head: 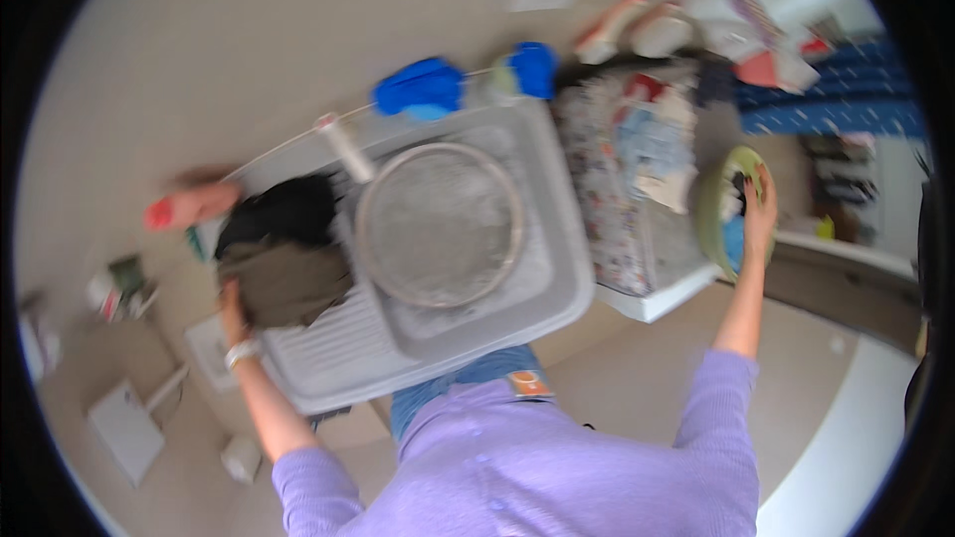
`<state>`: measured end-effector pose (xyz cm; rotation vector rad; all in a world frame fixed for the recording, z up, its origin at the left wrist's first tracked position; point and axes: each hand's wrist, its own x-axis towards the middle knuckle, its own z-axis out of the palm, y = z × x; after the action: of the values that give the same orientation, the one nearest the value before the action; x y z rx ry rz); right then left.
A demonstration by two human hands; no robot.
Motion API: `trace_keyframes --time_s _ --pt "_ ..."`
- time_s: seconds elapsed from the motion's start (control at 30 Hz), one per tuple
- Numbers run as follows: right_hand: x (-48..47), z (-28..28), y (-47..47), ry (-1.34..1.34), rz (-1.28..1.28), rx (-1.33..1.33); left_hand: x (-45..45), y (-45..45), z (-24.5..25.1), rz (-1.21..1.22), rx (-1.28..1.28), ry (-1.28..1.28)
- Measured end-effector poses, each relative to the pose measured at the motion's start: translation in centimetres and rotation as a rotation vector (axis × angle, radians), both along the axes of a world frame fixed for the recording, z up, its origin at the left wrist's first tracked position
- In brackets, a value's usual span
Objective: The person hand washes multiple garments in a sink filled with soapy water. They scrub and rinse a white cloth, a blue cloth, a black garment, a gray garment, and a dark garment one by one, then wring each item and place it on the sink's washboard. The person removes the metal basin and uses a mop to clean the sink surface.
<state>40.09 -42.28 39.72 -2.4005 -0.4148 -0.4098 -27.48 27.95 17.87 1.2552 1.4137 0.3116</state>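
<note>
Before me stands a grey laundry sink (pixel 574 268) with a ribbed washboard side. Inside its basin sits a round metal-rimmed tub (pixel 365 268) holding cloudy, sudsy water. Dark and olive-brown cloth (pixel 287 283) lies bunched on the ribbed side. My left hand (pixel 233 309) rests at the cloth's outer edge; whether its fingers grip it is unclear. Out to the right, my right hand (pixel 761 205) holds the rim of a green plastic basin (pixel 709 227), which contains blue, white and black items. The picture is blurred.
Folded light-blue and cream cloths (pixel 656 153) lie on a patterned cover (pixel 597 164) right of the sink. Blue cloths (pixel 421 86) hang over the sink's back edge. A white tube (pixel 347 149) leans near the tub, and a pink bottle (pixel 194 205) stands at the back left.
</note>
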Motion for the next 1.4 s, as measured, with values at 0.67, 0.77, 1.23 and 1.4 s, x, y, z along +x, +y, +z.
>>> trace_keyframes --time_s 0.67,0.77,1.23,1.4 --pt "-38.1 -21.6 30.4 1.985 -0.076 0.739 13.2 -27.3 10.9 0.118 -0.585 -0.733" --pt "-35.1 -22.2 26.6 1.749 -0.064 0.686 16.7 -29.1 8.3 0.047 -0.656 -0.74" --pt "-31.7 -29.3 28.9 0.723 0.687 -0.848 25.0 -30.1 -7.8 -0.936 0.581 0.587" --pt "-29.6 -32.1 31.3 0.746 0.773 -0.95 24.9 -29.4 -13.6 -1.041 0.39 0.65"
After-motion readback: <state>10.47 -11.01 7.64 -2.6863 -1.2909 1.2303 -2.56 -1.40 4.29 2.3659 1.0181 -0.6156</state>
